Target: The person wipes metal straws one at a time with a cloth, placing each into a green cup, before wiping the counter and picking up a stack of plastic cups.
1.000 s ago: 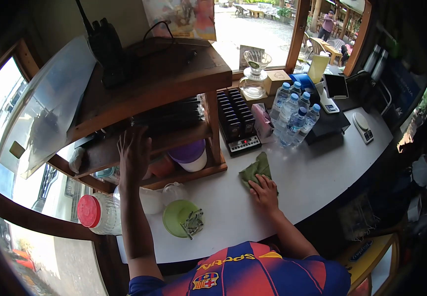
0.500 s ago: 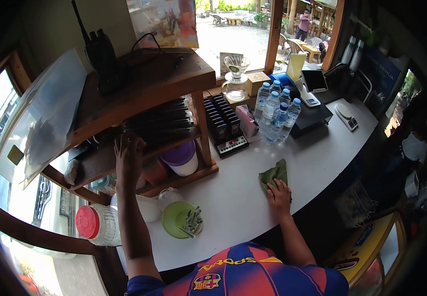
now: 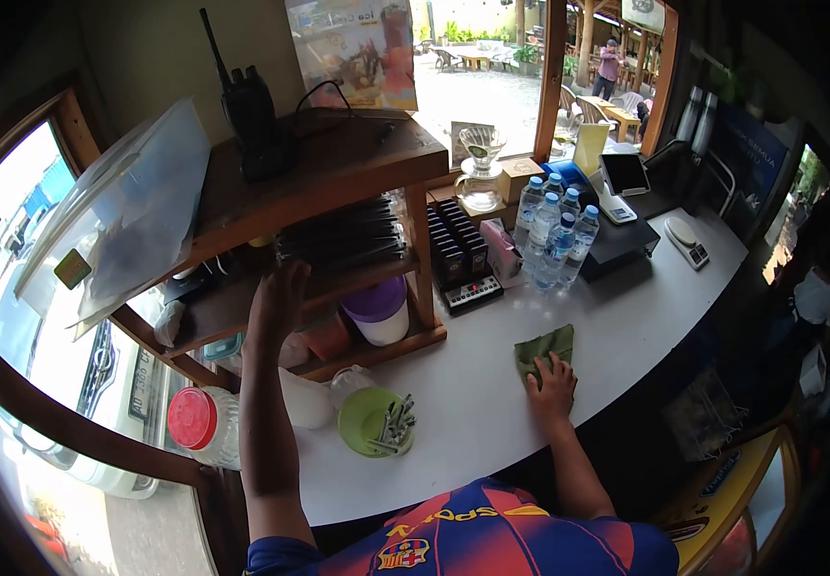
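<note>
My right hand (image 3: 553,384) rests on a crumpled green cloth (image 3: 542,348), fingers pressing it against the white counter (image 3: 473,384). My left hand (image 3: 281,293) is raised at the wooden shelf (image 3: 329,187), close to a stack of flat black items (image 3: 343,233). Its fingers are dark and partly hidden, so I cannot make out whether they hold anything. Below the left hand, the lower shelf has a purple-and-white tub (image 3: 379,312). A green cup (image 3: 365,422) holding several small slim packets (image 3: 394,424) stands on the counter between my arms.
Several water bottles (image 3: 557,235) stand together beyond the cloth. Beside them are a black device with a keypad (image 3: 473,294) and a black box (image 3: 616,252). A small scale (image 3: 687,242) sits farther right. A red-lidded jar (image 3: 194,419) is at the left; a walkie-talkie (image 3: 250,120) tops the shelf.
The view has turned slightly, so the scene sits farther right. The cloth and right hand have shifted slightly toward me over the counter. My left hand stays by the shelf.
</note>
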A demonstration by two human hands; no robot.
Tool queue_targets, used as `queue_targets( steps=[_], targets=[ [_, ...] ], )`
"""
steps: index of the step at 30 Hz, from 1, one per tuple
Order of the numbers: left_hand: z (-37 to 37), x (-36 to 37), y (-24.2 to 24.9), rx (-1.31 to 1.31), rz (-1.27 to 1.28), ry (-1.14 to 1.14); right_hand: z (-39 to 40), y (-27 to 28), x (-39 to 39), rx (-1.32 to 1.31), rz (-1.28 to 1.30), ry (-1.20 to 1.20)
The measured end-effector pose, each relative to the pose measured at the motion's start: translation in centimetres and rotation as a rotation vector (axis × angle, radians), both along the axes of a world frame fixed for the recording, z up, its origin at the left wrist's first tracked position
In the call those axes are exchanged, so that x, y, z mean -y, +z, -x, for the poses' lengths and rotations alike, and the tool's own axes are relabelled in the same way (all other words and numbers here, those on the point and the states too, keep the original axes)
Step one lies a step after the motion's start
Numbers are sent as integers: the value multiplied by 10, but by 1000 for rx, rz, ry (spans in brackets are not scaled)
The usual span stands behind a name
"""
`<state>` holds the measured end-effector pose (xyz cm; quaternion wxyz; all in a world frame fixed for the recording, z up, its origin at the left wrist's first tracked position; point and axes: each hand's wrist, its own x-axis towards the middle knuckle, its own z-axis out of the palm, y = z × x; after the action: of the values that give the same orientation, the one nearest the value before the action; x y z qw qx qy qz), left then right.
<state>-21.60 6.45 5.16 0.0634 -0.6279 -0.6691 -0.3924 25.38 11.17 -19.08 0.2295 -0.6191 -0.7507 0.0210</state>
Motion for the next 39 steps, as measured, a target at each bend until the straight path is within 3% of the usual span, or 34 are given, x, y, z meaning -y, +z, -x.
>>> queue_targets(
  steps=[4, 8, 14, 17, 20, 22, 24, 25, 28, 29, 30, 32, 33, 36, 37, 39],
  targets=[
    [-3, 3, 5, 97, 86, -27, -1, 3, 3, -23, 22, -11],
    [-6, 13, 3, 174, 13, -102, 7, 8, 3, 81, -62, -83],
    [-47, 70, 13, 235, -64, -86, 0, -4, -23, -41, -13, 116],
    [-94, 113, 26, 352, -53, -54, 6, -16, -32, -561, 157, 135],
    [-145, 149, 20, 562, -5, -236, 19, 22, -21, -1774, 680, 157],
    [-183, 153, 1, 583, -6, -434, 26, 64, 4, -2029, 840, 265],
    [-216, 151, -17, 828, 257, -606, 38, 99, 27, -2229, 959, 340],
    [-231, 140, -31, 863, 315, -624, 45, 110, 36, -2269, 945, 292],
    [-268, 95, -89, 994, 403, -560, 35, 101, 52, -2270, 1191, 752],
    [-275, 85, -107, 982, 398, -479, 37, 117, 65, -2100, 1231, 904],
    [-278, 81, -115, 955, 400, -427, 37, 101, 70, -2067, 1171, 836],
    [-279, 77, -130, 901, 404, -317, 41, 101, 77, -1588, 1029, 579],
    [-277, 75, -143, 1017, 454, -342, 41, 81, 69, -1571, 1049, 719],
    [-279, 79, -178, 1060, 504, -384, 35, 80, 57, -1501, 963, 736],
    [-281, 81, -164, 946, 489, -421, 33, 90, 51, -1483, 893, 691],
    [-284, 87, -179, 1120, 591, -446, 26, 93, 33, -1629, 882, 642]
  ],
)
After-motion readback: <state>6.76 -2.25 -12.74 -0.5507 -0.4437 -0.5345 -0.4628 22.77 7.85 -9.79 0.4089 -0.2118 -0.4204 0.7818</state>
